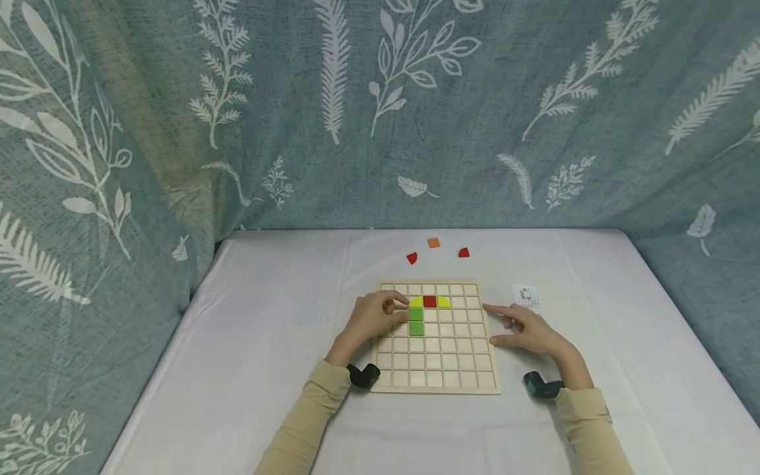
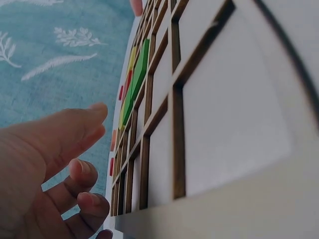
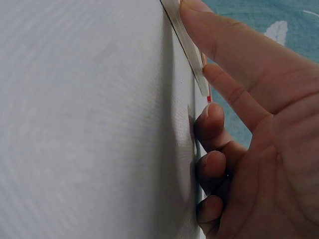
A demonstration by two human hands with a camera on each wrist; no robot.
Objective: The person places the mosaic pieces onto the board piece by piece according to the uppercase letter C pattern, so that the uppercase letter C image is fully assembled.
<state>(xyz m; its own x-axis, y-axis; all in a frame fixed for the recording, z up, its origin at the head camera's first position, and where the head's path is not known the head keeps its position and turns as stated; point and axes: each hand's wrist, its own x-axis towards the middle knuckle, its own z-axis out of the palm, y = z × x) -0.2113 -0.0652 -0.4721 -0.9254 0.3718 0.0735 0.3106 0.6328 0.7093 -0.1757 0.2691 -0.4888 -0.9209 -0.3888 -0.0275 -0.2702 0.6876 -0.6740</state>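
Observation:
A square wooden grid board (image 1: 433, 389) lies on the white cloth. In its upper part sit two green square tiles (image 1: 416, 328), a red square tile (image 1: 430, 301) and two yellow rounded tiles (image 1: 443, 301), one on each side of the red. My left hand (image 1: 371, 316) hovers over the board's left side, thumb and index fingertips beside the green and left yellow tiles; the left wrist view shows no piece between them. With thumb and index finger spread apart, my right hand (image 1: 528, 331) touches the board's right edge (image 3: 192, 55). Its other fingers bend near the cloth.
Beyond the board lie an orange square tile (image 1: 434, 243) and two red rounded tiles, one left (image 1: 412, 258) and one right (image 1: 464, 253). A small printed pattern card (image 1: 526, 295) lies right of the board. A leaf-patterned curtain (image 1: 368, 178) hangs behind the table.

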